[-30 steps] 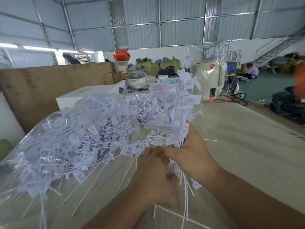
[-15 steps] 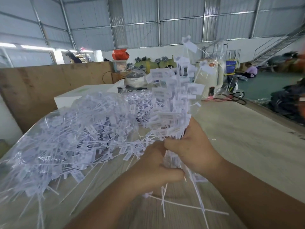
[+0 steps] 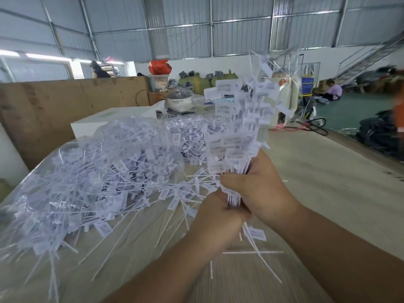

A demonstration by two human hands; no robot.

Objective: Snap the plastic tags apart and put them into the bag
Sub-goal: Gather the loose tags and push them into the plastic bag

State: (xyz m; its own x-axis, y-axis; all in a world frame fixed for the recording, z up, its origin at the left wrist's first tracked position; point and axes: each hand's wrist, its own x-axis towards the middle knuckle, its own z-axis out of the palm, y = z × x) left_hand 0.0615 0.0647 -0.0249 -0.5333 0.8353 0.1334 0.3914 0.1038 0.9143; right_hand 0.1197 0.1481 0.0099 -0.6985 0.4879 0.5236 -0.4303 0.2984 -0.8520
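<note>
My right hand and left hand clamp curled fingers on the upright tags, beside the bag.

The fingers of the left hand curl away from the camera, so their grip on the tag stems is hidden behind the hand's back. The right hand covers the middle of the bundle; where its stems join cannot be seen. Print on the tags is too blurred to read. The bag runs off the frame at 9 o'clock and 7 o'clock, and its mouth cannot be made out. Both forearms are cut off at 6 o'clock. At 3 o'clock an orange shape is smeared and cropped. The seated person at 2 o'clock is too small for detail.
</note>
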